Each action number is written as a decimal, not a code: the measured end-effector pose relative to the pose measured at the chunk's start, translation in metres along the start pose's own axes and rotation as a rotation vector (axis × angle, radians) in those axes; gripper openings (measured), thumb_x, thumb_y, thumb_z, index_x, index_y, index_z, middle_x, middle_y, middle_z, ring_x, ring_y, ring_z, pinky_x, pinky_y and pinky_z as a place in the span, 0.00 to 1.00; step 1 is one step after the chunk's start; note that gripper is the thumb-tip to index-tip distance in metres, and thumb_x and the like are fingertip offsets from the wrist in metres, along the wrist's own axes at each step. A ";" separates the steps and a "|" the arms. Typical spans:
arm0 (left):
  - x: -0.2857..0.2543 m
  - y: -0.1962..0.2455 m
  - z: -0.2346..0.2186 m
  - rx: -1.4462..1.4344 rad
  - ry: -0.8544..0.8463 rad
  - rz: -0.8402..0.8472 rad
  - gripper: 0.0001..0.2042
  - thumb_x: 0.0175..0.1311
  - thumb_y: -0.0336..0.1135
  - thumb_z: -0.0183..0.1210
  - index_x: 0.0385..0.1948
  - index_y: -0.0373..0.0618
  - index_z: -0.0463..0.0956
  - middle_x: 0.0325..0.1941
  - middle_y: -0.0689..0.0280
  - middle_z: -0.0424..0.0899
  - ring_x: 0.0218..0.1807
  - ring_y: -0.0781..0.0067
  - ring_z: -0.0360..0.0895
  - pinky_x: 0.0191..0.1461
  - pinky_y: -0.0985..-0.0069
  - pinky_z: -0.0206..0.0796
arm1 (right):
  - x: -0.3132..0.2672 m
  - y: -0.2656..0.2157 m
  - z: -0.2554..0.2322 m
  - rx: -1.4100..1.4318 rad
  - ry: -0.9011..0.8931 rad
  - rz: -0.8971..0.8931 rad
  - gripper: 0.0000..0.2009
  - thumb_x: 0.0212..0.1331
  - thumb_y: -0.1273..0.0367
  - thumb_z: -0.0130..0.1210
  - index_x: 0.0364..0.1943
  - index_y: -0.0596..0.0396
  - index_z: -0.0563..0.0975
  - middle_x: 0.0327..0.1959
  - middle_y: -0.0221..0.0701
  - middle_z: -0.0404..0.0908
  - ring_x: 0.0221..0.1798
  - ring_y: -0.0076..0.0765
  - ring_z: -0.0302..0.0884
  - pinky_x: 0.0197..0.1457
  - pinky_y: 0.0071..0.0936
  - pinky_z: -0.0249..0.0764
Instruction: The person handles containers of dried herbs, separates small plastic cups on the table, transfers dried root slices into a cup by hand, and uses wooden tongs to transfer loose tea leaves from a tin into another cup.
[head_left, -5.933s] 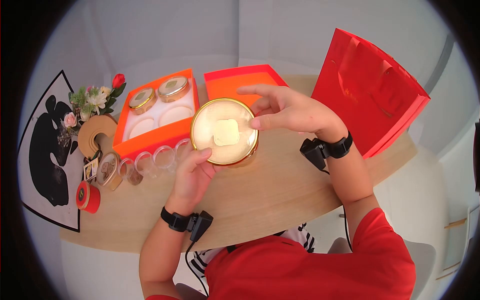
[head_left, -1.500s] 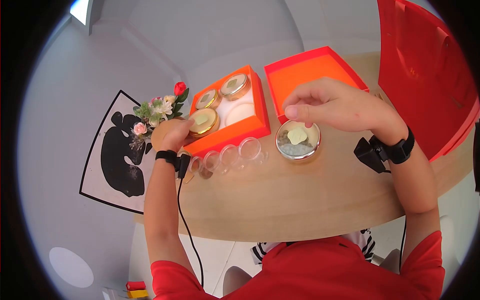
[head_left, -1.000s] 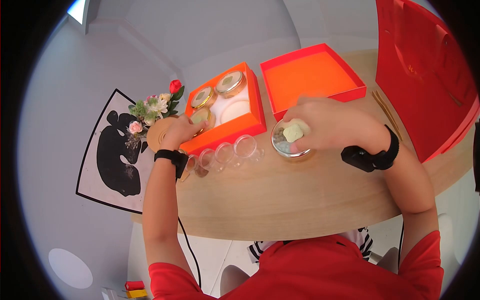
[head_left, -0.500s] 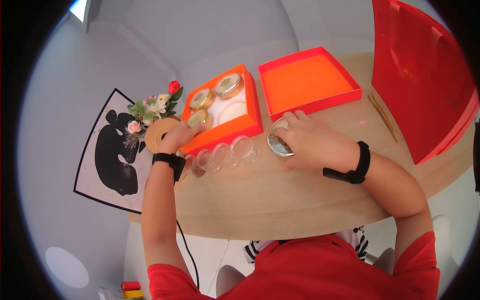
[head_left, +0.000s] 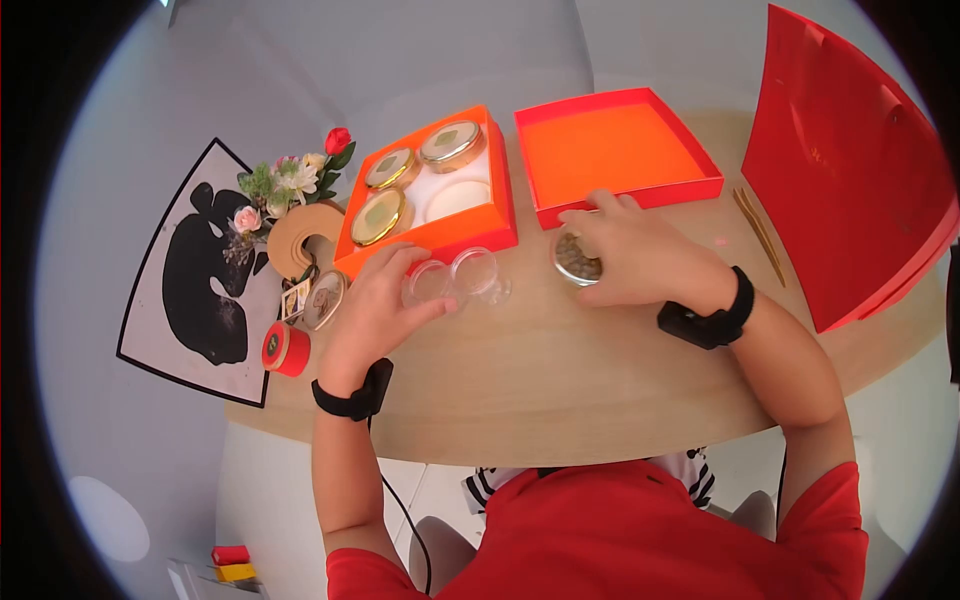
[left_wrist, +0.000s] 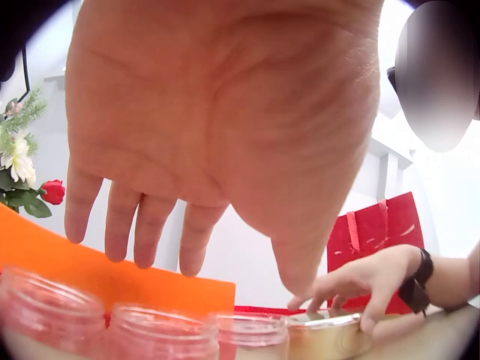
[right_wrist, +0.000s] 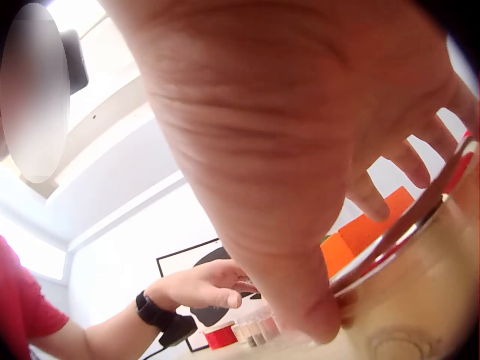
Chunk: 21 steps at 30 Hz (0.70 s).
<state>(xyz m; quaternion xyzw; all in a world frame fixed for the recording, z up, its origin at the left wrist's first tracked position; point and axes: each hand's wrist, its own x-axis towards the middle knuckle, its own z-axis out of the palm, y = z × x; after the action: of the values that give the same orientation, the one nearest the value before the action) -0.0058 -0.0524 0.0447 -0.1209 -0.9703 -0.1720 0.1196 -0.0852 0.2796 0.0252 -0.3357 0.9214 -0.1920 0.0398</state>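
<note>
My right hand (head_left: 640, 255) grips a clear jar (head_left: 574, 264) with a silver rim and dried brown pieces inside, standing on the table. In the right wrist view the thumb presses the jar's side (right_wrist: 420, 307) and the fingers reach over the far rim. My left hand (head_left: 375, 312) hovers palm down with fingers spread and holds nothing. Below it stand small clear round jars (head_left: 474, 272), partly hidden by the hand. Just beyond is a red and orange box (head_left: 500, 225) with a white insert. Three lidded jars, including a gold-rimmed one (head_left: 381, 216), sit in its hollows; the front right hollow shows white.
Behind the right hand lies an orange-lined box lid (head_left: 615, 150). A red paper bag (head_left: 850, 180) stands at right beside thin golden sticks (head_left: 760, 235). At left are flowers (head_left: 295, 180), a ring-shaped wooden piece (head_left: 290, 240), a red tin (head_left: 287, 348) and a dark-patterned panel (head_left: 205, 275).
A gold-rimmed jar went into the box's front left hollow, and my left hand let go and drew back toward the small jars. My right hand came down onto the silver-rimmed jar.
</note>
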 end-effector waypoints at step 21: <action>0.004 -0.028 0.012 0.002 -0.052 -0.076 0.33 0.50 0.36 0.81 0.61 0.43 0.82 0.59 0.55 0.89 0.61 0.53 0.85 0.65 0.61 0.78 | -0.038 -0.019 -0.007 0.071 0.260 -0.172 0.39 0.54 0.57 0.78 0.69 0.58 0.76 0.66 0.50 0.75 0.73 0.60 0.71 0.73 0.51 0.73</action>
<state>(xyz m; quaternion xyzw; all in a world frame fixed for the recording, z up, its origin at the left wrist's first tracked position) -0.0193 -0.0727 0.0258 -0.0885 -0.9771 -0.1724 0.0876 -0.0456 0.2928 0.0363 -0.3841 0.8792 -0.2690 -0.0847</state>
